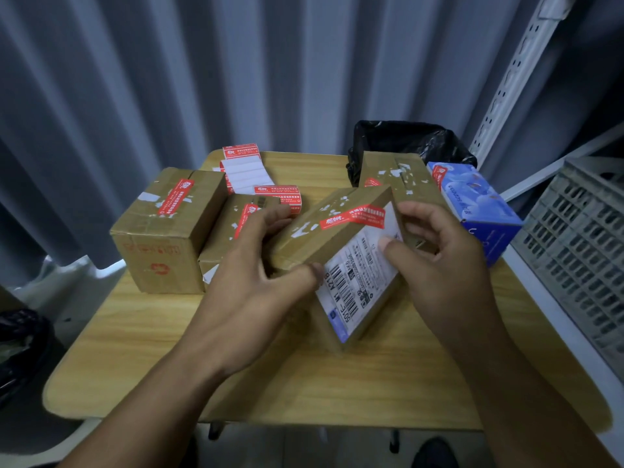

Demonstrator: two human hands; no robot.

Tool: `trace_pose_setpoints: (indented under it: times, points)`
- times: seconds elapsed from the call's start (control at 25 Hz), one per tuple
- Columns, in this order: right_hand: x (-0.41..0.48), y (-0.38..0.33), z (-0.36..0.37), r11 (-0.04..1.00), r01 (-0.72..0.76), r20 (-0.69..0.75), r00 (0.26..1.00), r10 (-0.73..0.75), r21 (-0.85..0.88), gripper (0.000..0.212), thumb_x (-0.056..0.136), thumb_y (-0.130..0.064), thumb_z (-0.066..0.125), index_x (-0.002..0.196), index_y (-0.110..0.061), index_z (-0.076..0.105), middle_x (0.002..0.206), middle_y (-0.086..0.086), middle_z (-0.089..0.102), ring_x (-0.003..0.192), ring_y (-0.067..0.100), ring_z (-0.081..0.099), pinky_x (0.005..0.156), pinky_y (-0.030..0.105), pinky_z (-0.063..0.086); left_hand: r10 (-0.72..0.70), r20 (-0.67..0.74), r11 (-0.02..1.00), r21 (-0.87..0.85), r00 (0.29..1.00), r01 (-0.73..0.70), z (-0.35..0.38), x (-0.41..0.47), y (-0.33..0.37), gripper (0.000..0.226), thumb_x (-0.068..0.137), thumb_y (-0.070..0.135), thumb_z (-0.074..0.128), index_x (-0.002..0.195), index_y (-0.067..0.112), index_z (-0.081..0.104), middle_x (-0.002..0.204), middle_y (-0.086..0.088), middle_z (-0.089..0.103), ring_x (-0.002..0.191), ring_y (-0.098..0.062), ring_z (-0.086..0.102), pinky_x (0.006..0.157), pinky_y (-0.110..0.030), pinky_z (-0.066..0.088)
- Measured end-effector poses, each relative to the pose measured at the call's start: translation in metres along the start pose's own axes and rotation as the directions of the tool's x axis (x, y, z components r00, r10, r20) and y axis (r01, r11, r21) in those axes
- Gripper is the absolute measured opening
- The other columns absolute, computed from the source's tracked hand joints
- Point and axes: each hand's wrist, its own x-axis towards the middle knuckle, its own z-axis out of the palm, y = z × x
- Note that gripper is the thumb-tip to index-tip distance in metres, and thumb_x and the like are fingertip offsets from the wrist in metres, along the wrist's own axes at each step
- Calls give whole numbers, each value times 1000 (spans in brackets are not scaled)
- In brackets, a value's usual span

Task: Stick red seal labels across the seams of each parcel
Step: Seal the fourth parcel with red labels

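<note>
I hold a flat cardboard parcel (324,231) tilted above the wooden table (169,349). A red seal label (353,217) lies across its top edge, and a white shipping label (358,282) faces me. My left hand (256,285) grips its left end, thumb at the lower edge. My right hand (442,261) holds its right end, thumb on the white label. Three other parcels carry red labels: a large box (162,231) at left, a smaller box (233,224) behind my left hand, and a box (401,177) behind the held one. A strip of red labels (246,170) lies at the back.
A blue printed box (479,204) stands at the right of the table. A black bin bag (408,143) sits behind the table. A grey plastic crate (580,244) is at far right. A metal shelf upright (516,76) rises at back right. Grey curtain fills the background.
</note>
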Motion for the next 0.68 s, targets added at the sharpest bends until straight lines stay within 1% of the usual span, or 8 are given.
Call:
trace_pose_setpoints:
  times: [0.12, 0.24, 0.28, 0.36, 0.44, 0.48, 0.56, 0.68]
  points:
    - [-1, -1, -1, 1000, 29, -9, 1000, -29, 12, 39, 87, 0, 70, 110, -31, 61, 101, -20, 68, 95, -14, 62, 77, 4, 46, -8, 67, 1000, -29, 998, 10, -3, 0, -4, 69, 61, 49, 65, 127, 28, 61, 118, 15, 68, 112, -4, 63, 94, -32, 47]
    - [-1, -2, -2, 998, 53, -7, 999, -53, 18, 39, 88, 2, 68, 114, -26, 62, 97, -21, 69, 91, -13, 64, 74, 6, 49, -69, 160, 997, 30, 985, 65, -5, 1, -8, 81, 59, 49, 70, 137, 31, 56, 127, 17, 65, 119, -1, 59, 104, -38, 46]
    - [-1, -2, -2, 998, 64, 0, 998, -64, -1, 39, 88, 1, 68, 116, -25, 63, 98, -19, 70, 93, -10, 65, 75, 10, 51, -92, 192, 995, 56, 977, 83, -4, 2, -9, 85, 59, 48, 72, 140, 33, 53, 129, 17, 64, 120, -1, 59, 106, -41, 46]
    - [-1, -1, -2, 995, 83, 24, 996, -82, -45, 40, 88, -2, 68, 120, -26, 64, 107, -14, 70, 100, -2, 66, 84, 22, 56, -123, 225, 991, 81, 967, 107, -3, 3, -12, 87, 60, 49, 75, 142, 37, 48, 128, 19, 65, 118, -2, 61, 104, -43, 47]
    - [0, 0, 0, 992, 110, 47, 993, -107, -66, 40, 88, -5, 69, 121, -27, 65, 115, -10, 69, 108, 5, 65, 93, 35, 55, -157, 234, 987, 64, 960, 146, -1, 4, -13, 90, 61, 54, 79, 144, 41, 45, 126, 21, 65, 117, -3, 62, 102, -42, 49]
    - [1, 0, 1, 989, 130, 61, 990, -126, -66, 39, 87, -8, 69, 121, -26, 65, 118, -9, 68, 112, 8, 64, 96, 39, 54, -169, 244, 986, 47, 955, 163, -1, 5, -14, 91, 63, 58, 79, 145, 41, 44, 128, 19, 65, 118, -5, 62, 102, -42, 49]
    - [2, -1, 1, 982, 175, 98, 981, -168, -67, 38, 84, -14, 67, 120, -27, 65, 122, -9, 67, 118, 11, 61, 100, 44, 51, -186, 261, 981, 5, 947, 192, 0, 8, -15, 88, 68, 61, 79, 145, 38, 44, 133, 10, 63, 121, -12, 62, 103, -45, 48]
    - [4, -1, 1, 969, 236, 151, 963, -223, -72, 38, 84, -13, 66, 120, -26, 65, 128, -9, 64, 124, 11, 57, 104, 45, 48, -203, 244, 973, -56, 948, 223, 2, 10, -15, 76, 74, 58, 75, 140, 32, 49, 127, 3, 68, 113, -17, 67, 100, -47, 51]
